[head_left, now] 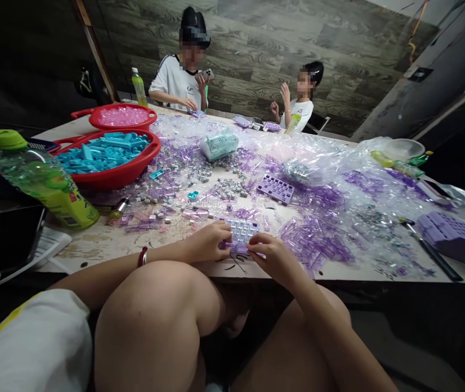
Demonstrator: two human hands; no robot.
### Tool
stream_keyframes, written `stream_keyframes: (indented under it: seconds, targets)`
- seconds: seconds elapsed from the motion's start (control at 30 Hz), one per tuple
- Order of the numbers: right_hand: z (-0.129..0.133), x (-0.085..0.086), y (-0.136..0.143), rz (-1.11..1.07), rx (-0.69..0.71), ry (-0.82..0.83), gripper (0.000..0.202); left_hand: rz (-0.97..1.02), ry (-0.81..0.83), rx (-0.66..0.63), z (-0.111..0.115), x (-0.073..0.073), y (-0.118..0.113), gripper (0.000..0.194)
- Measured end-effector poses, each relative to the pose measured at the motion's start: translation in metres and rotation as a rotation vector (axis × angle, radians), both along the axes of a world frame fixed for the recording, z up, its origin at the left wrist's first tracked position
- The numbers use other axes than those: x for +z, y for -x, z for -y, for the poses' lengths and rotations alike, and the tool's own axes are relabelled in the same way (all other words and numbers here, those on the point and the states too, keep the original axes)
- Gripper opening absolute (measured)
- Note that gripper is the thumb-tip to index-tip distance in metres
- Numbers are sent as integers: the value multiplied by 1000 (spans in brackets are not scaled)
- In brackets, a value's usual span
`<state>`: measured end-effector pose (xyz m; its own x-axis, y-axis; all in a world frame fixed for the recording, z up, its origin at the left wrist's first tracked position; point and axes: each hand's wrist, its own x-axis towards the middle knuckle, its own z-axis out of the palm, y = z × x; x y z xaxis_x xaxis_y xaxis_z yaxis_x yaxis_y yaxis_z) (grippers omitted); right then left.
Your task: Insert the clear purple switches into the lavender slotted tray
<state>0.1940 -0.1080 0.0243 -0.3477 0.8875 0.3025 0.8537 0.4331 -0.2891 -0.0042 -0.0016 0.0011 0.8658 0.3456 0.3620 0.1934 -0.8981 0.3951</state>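
Note:
A small purple keyboard plate [240, 231], filled with rows of clear pieces, lies at the table's near edge between my hands. My left hand [212, 240] is closed on its left side, fingers curled at the edge. At the lower right corner, my right hand [273, 255] pinches with thumb and fingertips; whatever is between them is too small to make out. Just behind sits another purple plate with dark openings [276, 189]. Clear purple strips [318, 239] are heaped to the right of my right hand.
Left stand red baskets of blue pieces [134, 166] and pink pieces [151, 117], a green-capped bottle [48, 179] and a phone [7, 245]. A wrapped packet [219, 145] lies mid-table. Stacked purple plates [453, 234] and a black-handled tool [436, 253] lie right. Two people sit opposite.

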Motion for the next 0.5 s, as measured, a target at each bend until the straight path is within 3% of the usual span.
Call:
stream_keyframes:
  seconds: [0.17,0.5]
  targets:
    - [0,1,8,247,13,-22,24,-17,46,-32,-1,5,0,14]
    - [3,5,22,499,47,18,27,-64,73,-131,-1,14,1,26]
